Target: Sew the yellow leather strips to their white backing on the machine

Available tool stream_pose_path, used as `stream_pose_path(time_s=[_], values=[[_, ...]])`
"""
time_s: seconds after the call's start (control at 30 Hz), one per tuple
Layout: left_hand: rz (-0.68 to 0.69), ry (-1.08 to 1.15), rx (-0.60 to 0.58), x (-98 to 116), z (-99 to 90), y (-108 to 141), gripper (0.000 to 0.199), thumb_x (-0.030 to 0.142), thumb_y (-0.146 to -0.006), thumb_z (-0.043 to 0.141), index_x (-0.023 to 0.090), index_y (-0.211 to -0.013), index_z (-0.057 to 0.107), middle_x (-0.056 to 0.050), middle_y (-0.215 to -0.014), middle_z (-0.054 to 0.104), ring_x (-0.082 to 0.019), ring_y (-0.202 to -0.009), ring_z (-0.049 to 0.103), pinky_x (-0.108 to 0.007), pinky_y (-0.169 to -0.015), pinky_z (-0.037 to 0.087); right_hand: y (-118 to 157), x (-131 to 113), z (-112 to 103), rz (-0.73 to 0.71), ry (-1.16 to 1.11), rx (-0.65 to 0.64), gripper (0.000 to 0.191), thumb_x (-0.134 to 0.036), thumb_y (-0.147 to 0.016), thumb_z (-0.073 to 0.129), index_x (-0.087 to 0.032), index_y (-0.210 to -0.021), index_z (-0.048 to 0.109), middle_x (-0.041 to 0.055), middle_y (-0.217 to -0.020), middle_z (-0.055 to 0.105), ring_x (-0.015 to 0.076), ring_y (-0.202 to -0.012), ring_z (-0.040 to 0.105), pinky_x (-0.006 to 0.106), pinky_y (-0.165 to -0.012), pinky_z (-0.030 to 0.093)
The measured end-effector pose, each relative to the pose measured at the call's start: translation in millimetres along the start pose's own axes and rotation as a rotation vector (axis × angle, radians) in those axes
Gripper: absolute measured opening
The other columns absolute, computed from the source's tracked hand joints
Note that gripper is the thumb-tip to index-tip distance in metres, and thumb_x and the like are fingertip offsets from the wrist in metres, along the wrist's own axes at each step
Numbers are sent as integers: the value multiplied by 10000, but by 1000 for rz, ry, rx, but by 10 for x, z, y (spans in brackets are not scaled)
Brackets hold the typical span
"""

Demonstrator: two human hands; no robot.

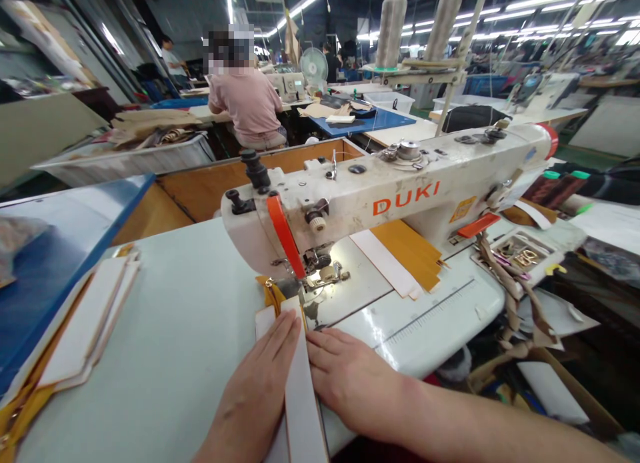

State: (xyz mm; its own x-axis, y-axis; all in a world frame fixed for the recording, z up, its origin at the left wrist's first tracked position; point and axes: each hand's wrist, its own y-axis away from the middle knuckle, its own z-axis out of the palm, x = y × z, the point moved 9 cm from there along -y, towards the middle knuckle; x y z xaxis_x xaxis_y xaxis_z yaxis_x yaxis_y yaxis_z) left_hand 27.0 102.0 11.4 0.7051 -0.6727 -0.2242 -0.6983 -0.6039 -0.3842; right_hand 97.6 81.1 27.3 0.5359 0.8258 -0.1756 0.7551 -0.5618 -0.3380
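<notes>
Both open: left hand (pixel 253 386), right hand (pixel 350 383) | flat on white strip (pixel 303 389) | needle hidden behind orange guard (pixel 285 236)

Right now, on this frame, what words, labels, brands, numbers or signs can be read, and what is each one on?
"DUKI", in orange on the arm of the white sewing machine.
Yellow label on the same machine: too small and blurred to read.
Ruler scale: tick marks show, any numbers too small to read.
</notes>
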Motion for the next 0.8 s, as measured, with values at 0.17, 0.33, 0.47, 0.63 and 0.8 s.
stream_pose_path(time_s=[0.17,0.33,0.47,0.63,0.8], values=[[-40,6,0,-30,89,58,584,57,-859,285,103,-1441,311,-161,-1343,572,-218,-1235,548,-345,-975,503,0,3,20,9,-25,-35,240,-232,-954,488,-104,-1084,643,139,-1296,576,246,-1245,453,365,-1063,366],[-43,13,32,-38,75,72,566,76,-892,269,89,-1457,276,-173,-1339,572,-224,-1231,552,-341,-944,525,-6,7,26,13,-63,-52,245,-222,-956,479,-94,-1096,633,141,-1287,576,252,-1278,423,367,-1068,355],[-47,-10,42,-24,71,60,578,73,-891,255,100,-1469,236,-169,-1330,580,-224,-1219,562,-346,-937,530,-7,6,27,14,-70,-52,240,-220,-958,469,-92,-1081,631,134,-1272,581,263,-1285,412,371,-1081,345],[-16,-56,79,11,70,62,535,66,-895,230,42,-1426,291,-199,-1257,622,-241,-1168,602,-353,-891,555,-1,12,26,18,-71,-40,246,-222,-968,448,-95,-1063,636,129,-1255,589,263,-1280,416,369,-1089,339],[-31,-20,31,-27,98,59,533,61,-869,277,106,-1387,392,-146,-1312,599,-214,-1215,565,-335,-944,525,8,18,35,26,-70,-58,274,-229,-974,442,-87,-1124,621,137,-1294,570,257,-1295,406,367,-1085,348]])
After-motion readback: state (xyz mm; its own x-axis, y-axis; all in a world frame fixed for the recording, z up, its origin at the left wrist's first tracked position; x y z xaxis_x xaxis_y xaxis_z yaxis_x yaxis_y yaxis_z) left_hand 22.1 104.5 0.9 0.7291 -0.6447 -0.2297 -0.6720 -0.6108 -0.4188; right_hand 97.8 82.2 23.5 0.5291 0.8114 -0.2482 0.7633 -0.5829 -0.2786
